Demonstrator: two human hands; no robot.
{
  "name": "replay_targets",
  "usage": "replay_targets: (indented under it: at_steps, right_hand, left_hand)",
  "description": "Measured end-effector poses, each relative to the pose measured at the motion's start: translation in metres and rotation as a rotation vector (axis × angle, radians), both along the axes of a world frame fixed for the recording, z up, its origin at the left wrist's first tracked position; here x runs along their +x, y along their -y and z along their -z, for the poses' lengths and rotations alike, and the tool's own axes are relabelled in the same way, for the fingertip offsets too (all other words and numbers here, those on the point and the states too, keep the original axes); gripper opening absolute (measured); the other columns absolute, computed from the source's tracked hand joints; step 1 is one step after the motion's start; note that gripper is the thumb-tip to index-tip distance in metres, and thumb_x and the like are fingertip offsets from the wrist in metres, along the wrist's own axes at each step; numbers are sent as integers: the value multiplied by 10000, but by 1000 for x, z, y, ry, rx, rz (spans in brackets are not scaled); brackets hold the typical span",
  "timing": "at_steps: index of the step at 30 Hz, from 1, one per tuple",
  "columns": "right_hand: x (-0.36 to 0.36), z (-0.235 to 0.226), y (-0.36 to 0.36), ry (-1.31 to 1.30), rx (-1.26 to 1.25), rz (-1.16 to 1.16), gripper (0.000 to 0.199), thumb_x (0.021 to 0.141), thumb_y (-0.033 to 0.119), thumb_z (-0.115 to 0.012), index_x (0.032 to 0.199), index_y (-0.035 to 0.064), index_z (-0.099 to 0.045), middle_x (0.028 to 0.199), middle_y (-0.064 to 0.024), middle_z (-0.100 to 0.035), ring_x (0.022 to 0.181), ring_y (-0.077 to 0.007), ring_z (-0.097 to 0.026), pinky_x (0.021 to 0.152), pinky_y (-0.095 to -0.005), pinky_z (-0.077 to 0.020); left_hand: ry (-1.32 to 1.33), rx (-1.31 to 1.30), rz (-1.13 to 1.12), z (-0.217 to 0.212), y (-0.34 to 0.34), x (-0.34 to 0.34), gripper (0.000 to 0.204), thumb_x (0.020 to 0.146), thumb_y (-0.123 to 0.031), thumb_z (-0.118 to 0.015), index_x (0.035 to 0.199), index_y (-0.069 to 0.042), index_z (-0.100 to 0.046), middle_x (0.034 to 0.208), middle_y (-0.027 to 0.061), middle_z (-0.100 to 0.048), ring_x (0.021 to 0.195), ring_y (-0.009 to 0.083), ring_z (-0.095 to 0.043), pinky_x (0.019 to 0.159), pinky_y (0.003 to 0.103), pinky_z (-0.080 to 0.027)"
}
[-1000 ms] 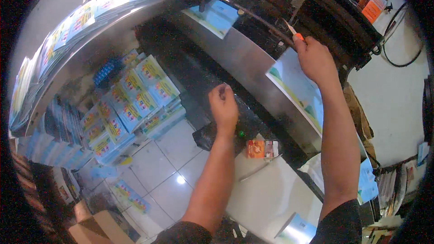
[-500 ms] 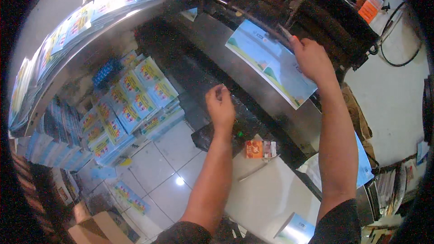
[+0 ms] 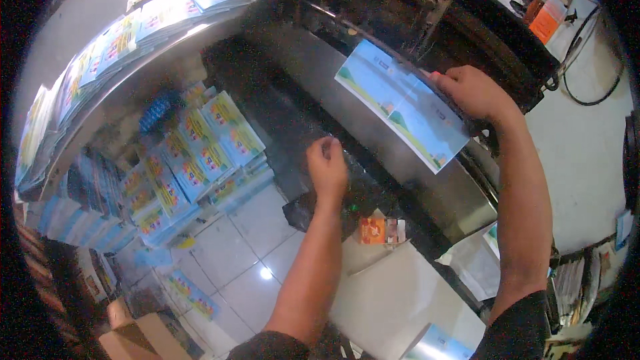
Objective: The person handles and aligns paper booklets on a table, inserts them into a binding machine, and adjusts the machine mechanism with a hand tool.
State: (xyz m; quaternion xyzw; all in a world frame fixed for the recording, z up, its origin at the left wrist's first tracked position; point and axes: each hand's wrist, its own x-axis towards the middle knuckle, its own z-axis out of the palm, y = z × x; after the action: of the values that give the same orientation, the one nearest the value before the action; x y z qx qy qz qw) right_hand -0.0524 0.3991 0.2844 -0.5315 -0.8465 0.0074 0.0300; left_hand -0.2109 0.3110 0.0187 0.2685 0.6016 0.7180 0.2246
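A printed light-blue sheet (image 3: 400, 103) with a green landscape edge lies slanted on the metal bed of a dark machine (image 3: 460, 193). At the sheet's upper right edge is my right hand (image 3: 477, 90), its fingers closed beside the dark bar; what they grip, if anything, is hidden. My left hand (image 3: 328, 167) hovers over the dark ledge, left of the sheet and apart from it. Thumb and fingers there are curled together in a pinch, and anything between them is too small to make out.
Stacks of printed booklets (image 3: 193, 153) stand on the tiled floor at left. More printed sheets (image 3: 120, 40) lie along a surface at upper left. An orange small box (image 3: 381, 231) sits by a pale tabletop (image 3: 407, 287), with a curled blue sheet (image 3: 443, 347) nearby. A bottle (image 3: 550, 7) stands upper right.
My right hand has shifted right and slightly down along the sheet's upper edge, and its forearm has swung right. My left hand has lowered slightly, still pinched. The sheet appears slightly lower in view.
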Motion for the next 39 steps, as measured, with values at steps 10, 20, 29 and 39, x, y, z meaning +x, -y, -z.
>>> replay_targets:
  at_steps: [10, 20, 29, 39]
  right_hand:
    - [21, 22, -28, -302, -365, -193, 451, 925, 434, -511, 922, 25, -700, 764, -91, -670, 672, -180, -603, 660, -339, -490]
    - [18, 19, -29, -182, -301, -67, 540, 878, 521, -538, 870, 6, -703, 749, -135, -662, 680, -219, -620, 655, -356, -483]
    - [26, 14, -26, -221, -183, -77, 481, 785, 427, -576, 864, -35, -682, 814, -213, -661, 769, -327, -644, 723, -407, -497]
    - [31, 15, -26, -329, -202, -61, 381, 757, 354, -615, 833, -17, -652, 708, -125, -631, 659, -204, -606, 611, -346, -476]
  left_hand:
    - [-115, 5, 74, -3, 3, 10, 269, 905, -204, -594, 1036, 30, -606, 1024, 169, -610, 945, 275, -606, 845, 342, -463]
    - [-68, 157, 479, -117, -78, 0, 387, 932, -312, -543, 1138, 11, -598, 1051, 167, -644, 976, 226, -602, 868, 330, -448]
    - [-616, 47, 262, -125, -95, 0, 289, 905, -242, -534, 1048, -7, -625, 940, 204, -618, 884, 345, -597, 796, 396, -465]
    - [-565, 19, 214, -119, -85, -4, 244, 920, -264, -517, 957, -64, -651, 945, 173, -644, 916, 359, -608, 787, 432, -462]
